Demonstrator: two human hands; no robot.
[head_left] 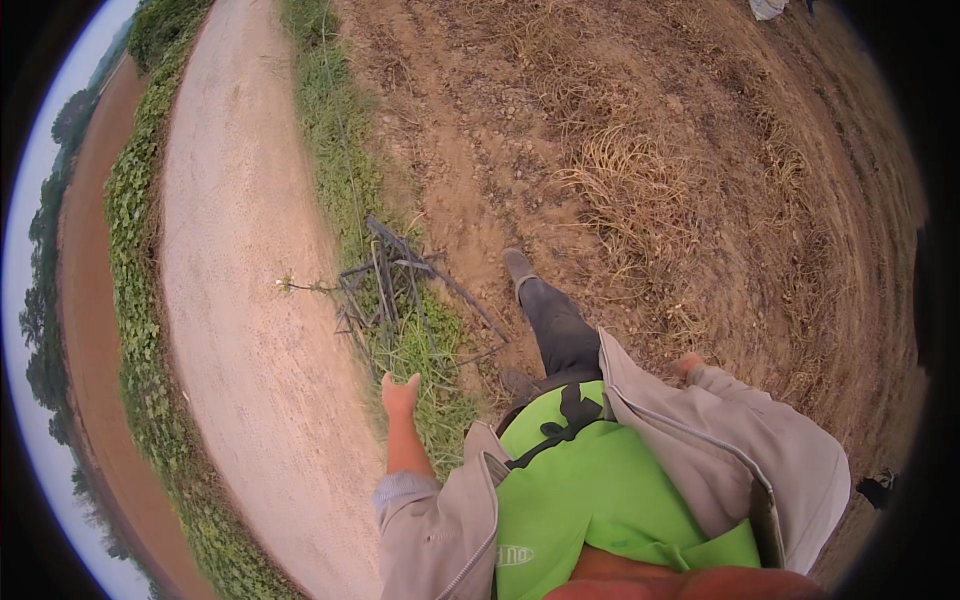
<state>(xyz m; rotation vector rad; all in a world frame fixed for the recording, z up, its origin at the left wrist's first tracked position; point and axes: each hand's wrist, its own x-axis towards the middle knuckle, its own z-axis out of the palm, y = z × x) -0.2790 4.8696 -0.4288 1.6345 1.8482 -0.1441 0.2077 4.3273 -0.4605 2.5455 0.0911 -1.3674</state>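
Observation:
My left hand (400,393) hangs over the green grass strip beside the dirt road. Its thumb and fingers stand apart, and nothing shows between them. Just beyond it lies a heap of dark sticks (385,275), tangled together on the grass. On my other side, my right hand (688,365) hangs low over the brown soil. Only a small part of it shows past the beige jacket sleeve (735,385), so its fingers cannot be made out.
A pale dirt road (245,250) runs along the left, with a leafy green hedge (145,300) past it. My shoe (518,265) steps on bare soil. Dry straw-like grass (630,180) covers part of the field, and a whitish bag-like thing (768,9) lies far off.

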